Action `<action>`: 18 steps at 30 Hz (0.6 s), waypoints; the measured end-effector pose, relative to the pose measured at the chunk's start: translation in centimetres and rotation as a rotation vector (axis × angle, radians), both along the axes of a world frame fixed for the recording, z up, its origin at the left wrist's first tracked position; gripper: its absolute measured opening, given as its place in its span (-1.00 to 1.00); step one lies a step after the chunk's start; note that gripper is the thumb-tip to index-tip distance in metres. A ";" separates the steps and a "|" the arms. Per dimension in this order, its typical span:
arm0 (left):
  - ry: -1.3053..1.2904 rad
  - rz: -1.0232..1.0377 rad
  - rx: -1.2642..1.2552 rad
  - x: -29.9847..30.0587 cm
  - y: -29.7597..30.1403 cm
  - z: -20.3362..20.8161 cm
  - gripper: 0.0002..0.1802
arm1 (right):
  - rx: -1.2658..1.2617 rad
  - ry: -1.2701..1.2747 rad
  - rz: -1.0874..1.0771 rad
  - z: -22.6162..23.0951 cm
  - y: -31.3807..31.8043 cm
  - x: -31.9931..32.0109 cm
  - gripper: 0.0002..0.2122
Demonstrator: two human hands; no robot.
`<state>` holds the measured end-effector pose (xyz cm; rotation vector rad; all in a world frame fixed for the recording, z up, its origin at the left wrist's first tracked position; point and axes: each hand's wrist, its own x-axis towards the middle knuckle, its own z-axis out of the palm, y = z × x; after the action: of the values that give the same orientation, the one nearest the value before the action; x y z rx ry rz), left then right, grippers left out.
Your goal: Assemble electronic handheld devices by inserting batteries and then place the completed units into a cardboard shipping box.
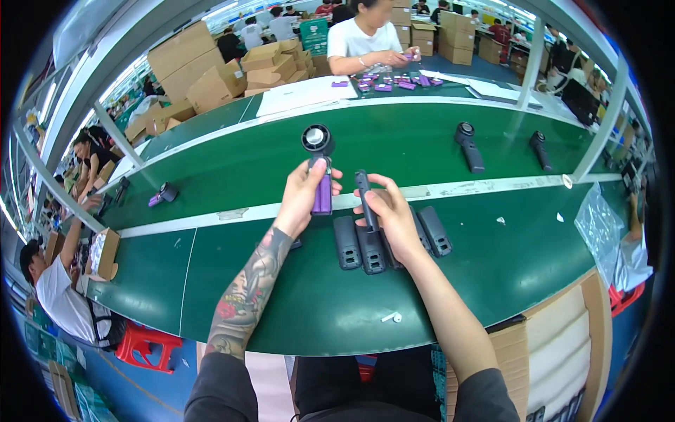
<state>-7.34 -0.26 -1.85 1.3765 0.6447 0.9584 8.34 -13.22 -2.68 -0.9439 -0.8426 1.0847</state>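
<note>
In my left hand [301,193] is a dark handheld fan [317,138], its round head up and its handle without a back cover. A purple battery [322,197] shows in that handle, below my thumb. My right hand [395,219] grips a long dark grey handle cover [364,195], held nearly upright beside the fan and apart from it. Under the right hand, several more handle covers [346,243] lie side by side on the green table [260,309]. My right hand and wrist partly hide some of them.
Two dark fans [470,149] lie on the green belt [401,144] at right; another fan with purple showing [164,194] lies at left. White earbud-shaped pieces [395,318] rest near the front edge. An open carton [562,344] stands lower right. Across the belt, a person [364,43] handles purple parts.
</note>
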 end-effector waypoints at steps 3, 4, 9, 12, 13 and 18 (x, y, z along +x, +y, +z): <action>0.073 0.045 0.061 1.6 -2.5 -0.1 -0.57 | 0.021 -0.187 -0.088 -0.4 0.2 0.0 -0.64; 0.075 0.041 0.061 1.9 -2.9 -0.3 -0.57 | 0.020 -0.185 -0.092 -0.5 0.2 0.0 -0.64; -0.353 -0.020 -0.238 3.1 -4.0 -1.2 -0.61 | 0.125 -0.650 -0.281 -1.0 0.2 -0.2 -0.64; -0.363 -0.042 -0.194 3.5 -4.6 -1.7 -0.63 | 0.162 -0.732 -0.351 -0.8 0.3 -0.3 -0.62; -0.366 -0.049 -0.179 3.7 -4.8 -1.9 -0.64 | 0.175 -0.760 -0.374 -0.8 0.3 -0.3 -0.61; -0.426 -0.089 -0.262 4.2 -6.2 -1.1 -0.62 | 0.263 -0.901 -0.471 -0.6 0.2 -0.4 -0.57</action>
<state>-3.12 -6.44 -2.91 0.9230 0.3667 1.0164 7.96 -13.01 -3.30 -1.3303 -1.3529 0.0896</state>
